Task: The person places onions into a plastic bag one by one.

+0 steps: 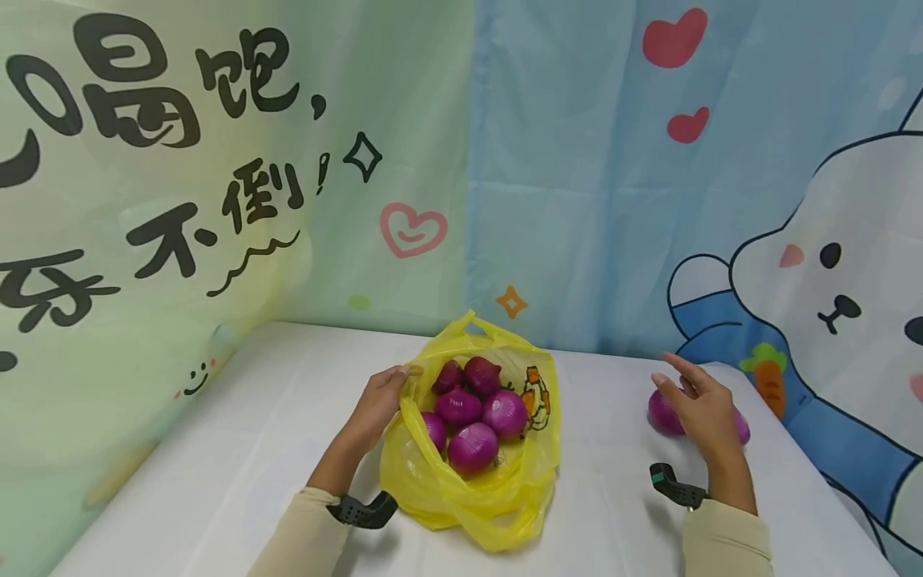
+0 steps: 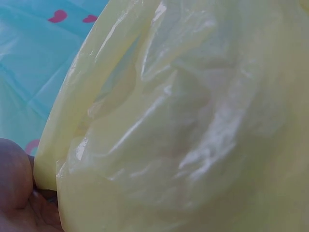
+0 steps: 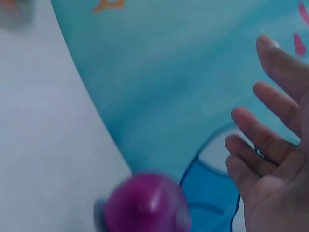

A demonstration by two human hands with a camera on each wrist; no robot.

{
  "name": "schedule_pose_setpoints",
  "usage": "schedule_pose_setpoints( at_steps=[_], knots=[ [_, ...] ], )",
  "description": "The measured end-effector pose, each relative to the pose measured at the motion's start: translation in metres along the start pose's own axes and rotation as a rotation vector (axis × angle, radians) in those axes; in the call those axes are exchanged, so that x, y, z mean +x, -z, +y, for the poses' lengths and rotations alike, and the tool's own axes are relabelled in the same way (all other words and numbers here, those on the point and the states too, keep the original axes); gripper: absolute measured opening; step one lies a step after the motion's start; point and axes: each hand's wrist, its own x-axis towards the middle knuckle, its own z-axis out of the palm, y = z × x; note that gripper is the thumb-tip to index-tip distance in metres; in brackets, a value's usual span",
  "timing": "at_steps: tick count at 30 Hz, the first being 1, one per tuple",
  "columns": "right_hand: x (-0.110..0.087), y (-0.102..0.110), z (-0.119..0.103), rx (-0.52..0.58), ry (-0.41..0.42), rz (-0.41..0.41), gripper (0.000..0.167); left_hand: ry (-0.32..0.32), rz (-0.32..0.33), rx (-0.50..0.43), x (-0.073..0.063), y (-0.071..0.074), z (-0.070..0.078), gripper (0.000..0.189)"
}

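Observation:
A yellow plastic bag [image 1: 530, 489] stands with its mouth spread and several purple onions [image 1: 472, 449] inside. My left hand [image 1: 380, 410] pinches the bag's left rim; in the left wrist view the yellow film [image 2: 193, 121] fills most of the picture, with part of the thumb at the lower left. Over at the right, my right hand [image 1: 705, 415] hovers above loose purple onions [image 1: 663, 415], partly hiding them. Its fingers are extended and hold nothing. One loose onion [image 3: 147, 205] shows below and apart from the fingers in the right wrist view.
A white-covered table [image 1: 288, 385] lies under everything. Behind it hangs a printed cloth backdrop [image 1: 548, 160] with hearts, writing and a cartoon bear, meeting the table's back and right edges. Dark cameras [image 1: 364, 511] are strapped to both wrists.

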Motion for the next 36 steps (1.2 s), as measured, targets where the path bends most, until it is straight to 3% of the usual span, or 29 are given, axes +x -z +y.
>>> schedule_pose_setpoints(
  at_steps=[3, 6, 12, 17, 23, 30, 36],
  knots=[
    [-0.001, 0.005, 0.011, 0.006, -0.08, 0.035, 0.073, -0.007, -0.011, -0.004, -0.001, -0.001, 0.0, 0.041],
    [0.001, 0.006, 0.018, -0.01, -0.107, 0.041, 0.076, -0.008, -0.002, -0.002, -0.001, 0.0, 0.0, 0.041],
    [0.004, 0.004, 0.029, -0.047, -0.113, 0.002, 0.075, -0.002, 0.015, 0.002, 0.0, 0.0, 0.0, 0.041],
    [0.006, 0.002, 0.036, -0.069, -0.071, -0.049, 0.071, -0.002, 0.018, 0.011, 0.0, 0.0, -0.001, 0.04],
    [0.005, 0.003, 0.04, -0.067, -0.09, 0.002, 0.062, -0.001, 0.016, 0.002, 0.0, -0.001, 0.0, 0.04],
    [0.008, 0.002, 0.041, -0.215, -0.148, -0.057, 0.058, -0.001, -0.002, 0.02, -0.001, -0.002, 0.0, 0.04],
    [0.011, -0.003, 0.039, -0.275, -0.114, -0.112, 0.058, -0.007, 0.004, 0.018, 0.0, -0.001, 0.0, 0.04]
  ],
)
